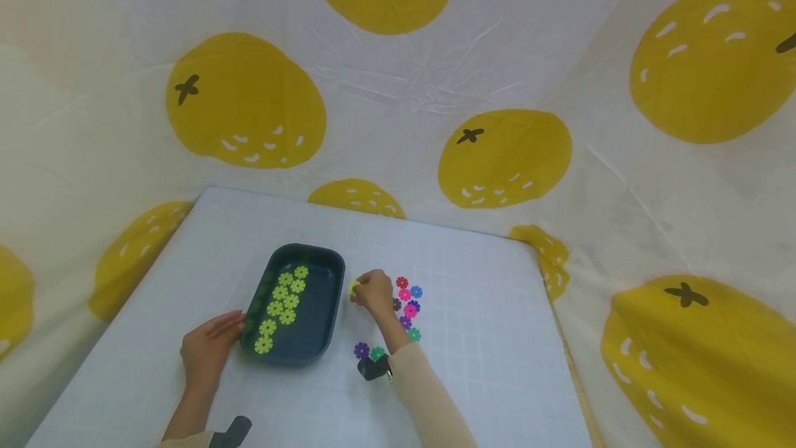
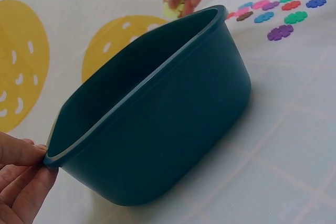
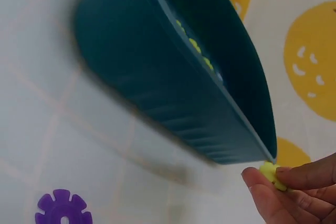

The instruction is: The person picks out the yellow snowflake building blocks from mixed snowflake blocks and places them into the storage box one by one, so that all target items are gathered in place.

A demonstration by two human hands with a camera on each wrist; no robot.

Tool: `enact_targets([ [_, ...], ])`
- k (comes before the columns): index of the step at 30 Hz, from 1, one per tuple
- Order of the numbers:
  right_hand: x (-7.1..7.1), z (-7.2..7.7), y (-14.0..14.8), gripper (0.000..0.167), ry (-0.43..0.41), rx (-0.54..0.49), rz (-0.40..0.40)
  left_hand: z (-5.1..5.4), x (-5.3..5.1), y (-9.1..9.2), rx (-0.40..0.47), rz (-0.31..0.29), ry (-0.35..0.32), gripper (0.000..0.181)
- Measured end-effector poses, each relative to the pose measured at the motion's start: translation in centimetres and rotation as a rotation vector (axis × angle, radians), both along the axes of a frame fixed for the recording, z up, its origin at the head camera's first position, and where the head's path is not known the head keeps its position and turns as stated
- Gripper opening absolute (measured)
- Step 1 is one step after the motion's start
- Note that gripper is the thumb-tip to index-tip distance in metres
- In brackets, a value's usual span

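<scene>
A dark teal plastic tub (image 1: 325,323) stands on the table, with several yellow-green flower-shaped discs (image 1: 280,292) laid in rows on its floor. At its left side, my left hand (image 1: 210,348) pinches the rim; the left wrist view shows the thumb above and fingers below the tub's edge (image 2: 152,74). My right hand (image 1: 376,292) is just right of the tub and pinches one yellow-green flower disc (image 3: 270,174) between thumb and fingers. In the right wrist view that disc is close to the tub's far corner, outside the rim.
Loose flower discs in pink, red, blue, purple and green (image 1: 410,310) lie right of the right hand. Nearer to me are a purple disc (image 1: 361,350) and a green one (image 1: 377,353). A white curtain with yellow fruit prints (image 1: 504,157) hangs behind the table (image 1: 497,337).
</scene>
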State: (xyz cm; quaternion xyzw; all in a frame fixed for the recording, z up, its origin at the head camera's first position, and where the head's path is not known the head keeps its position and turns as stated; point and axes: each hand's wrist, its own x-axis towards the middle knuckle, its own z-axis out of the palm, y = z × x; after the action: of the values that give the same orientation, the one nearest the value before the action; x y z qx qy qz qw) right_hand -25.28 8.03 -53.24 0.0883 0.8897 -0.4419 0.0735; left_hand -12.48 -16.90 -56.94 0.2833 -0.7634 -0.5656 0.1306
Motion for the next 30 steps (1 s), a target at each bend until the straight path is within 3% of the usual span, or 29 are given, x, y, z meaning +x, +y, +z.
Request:
enact_targets([
  [9,0.0,1.1,-2.0,0.016,-0.024,-0.138,0.065,-0.1,0.0,-0.2,0.001,-0.023,-0.037,0.029],
  [16,1.1,1.2,-5.2,0.016,-0.051,-0.118,0.164,-0.2,0.1,-0.1,0.022,-0.022,-0.011,0.03],
  [22,2.8,0.0,-7.3,0.02,-0.085,-0.062,0.291,-0.3,0.0,0.0,0.03,-0.025,-0.017,0.03],
  [30,4.7,-2.2,-9.4,0.015,-0.102,-0.038,0.32,-0.3,0.1,-0.1,0.009,-0.029,0.002,0.029],
])
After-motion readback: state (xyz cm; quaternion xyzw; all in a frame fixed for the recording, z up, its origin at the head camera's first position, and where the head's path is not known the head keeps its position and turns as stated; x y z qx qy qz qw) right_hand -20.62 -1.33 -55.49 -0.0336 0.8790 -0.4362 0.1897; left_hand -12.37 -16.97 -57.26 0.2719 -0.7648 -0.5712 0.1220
